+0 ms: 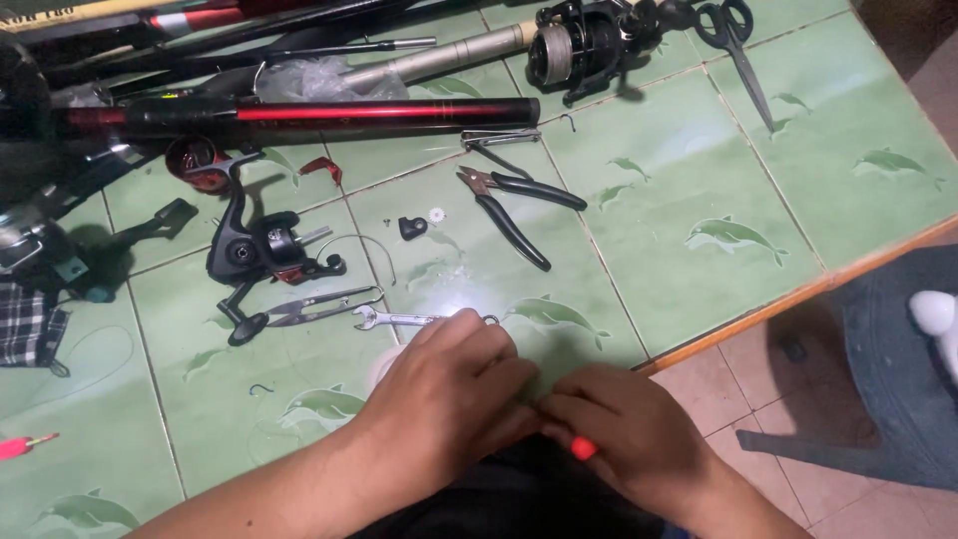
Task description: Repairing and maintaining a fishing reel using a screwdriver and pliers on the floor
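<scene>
Hands meet at the near edge of the green tiled table (699, 180), knuckles up and fingertips pressed together. The left hand (449, 384) is curled over whatever sits between the fingers, and I cannot tell what it grips. The right hand (634, 429) is closed too, with a small orange-red piece (584, 448) poking out under its fingers; only that tip shows. Both hands hang just at the table's front rim, over the person's dark lap.

Right beyond the left knuckles lies a small silver spanner (384, 319), nearly touching them, with a pair of thread snips (319, 307) just beside it. A black spinning reel (261, 252) sits farther back on the left, black-handled pliers (519, 205) lie open behind the hands, and a tiny black part with a white washer (419, 224) rests between reel and pliers.

Room to move is best on the right, where the tiles run bare out to the wooden edging. At the back a red and black rod section (299, 112) lies crosswise under a heap of other rods, with a second reel (589, 45) and scissors (738, 50) in the far corner. On the left are dark gear and a checked cloth (25, 324).

The tiles carry pale dolphin figures. Past the table are beige floor tiles and a blue-grey plastic chair (898, 369).
</scene>
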